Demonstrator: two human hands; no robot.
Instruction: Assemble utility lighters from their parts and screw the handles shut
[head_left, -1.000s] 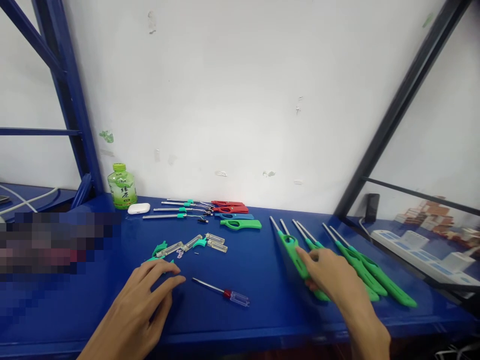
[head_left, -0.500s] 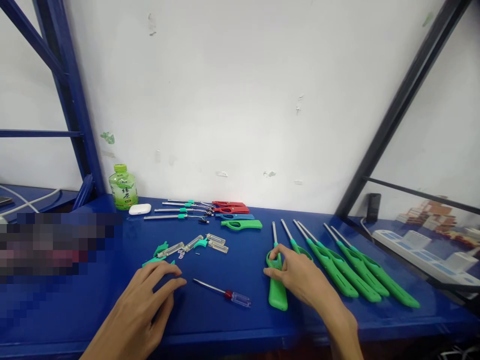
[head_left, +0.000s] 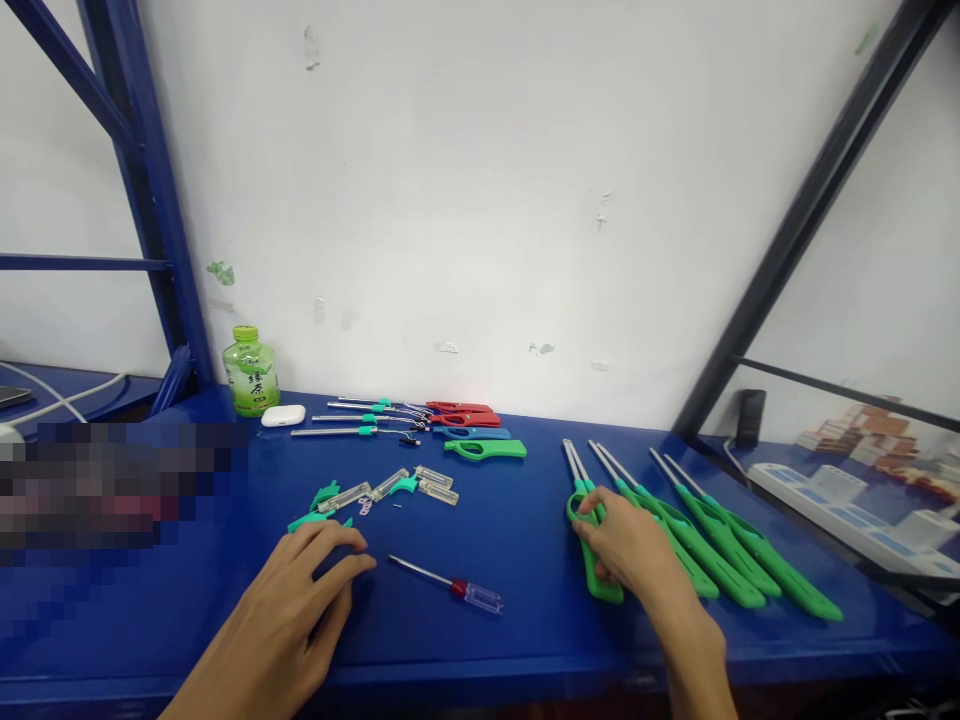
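My right hand [head_left: 634, 545] rests on the leftmost of several green long-nosed lighters [head_left: 731, 540] lying side by side on the blue table [head_left: 517, 630]; its fingers curl over that lighter's handle [head_left: 600, 585]. My left hand [head_left: 300, 600] lies flat on the table with fingers spread, its fingertips touching small green plastic parts [head_left: 311, 520]. A screwdriver with a red and clear handle [head_left: 450, 585] lies between my two hands.
Loose lighter parts and clear tubes [head_left: 390, 487] lie beyond my left hand. Further back are metal rods with red, blue and green lighter shells [head_left: 465, 430], a white earbud case [head_left: 283, 415] and a green tea bottle [head_left: 251, 372]. Blue shelf posts stand left and right.
My right hand pulled one green lighter out to the left, then slid it back right beside the others. My left hand stayed in place.
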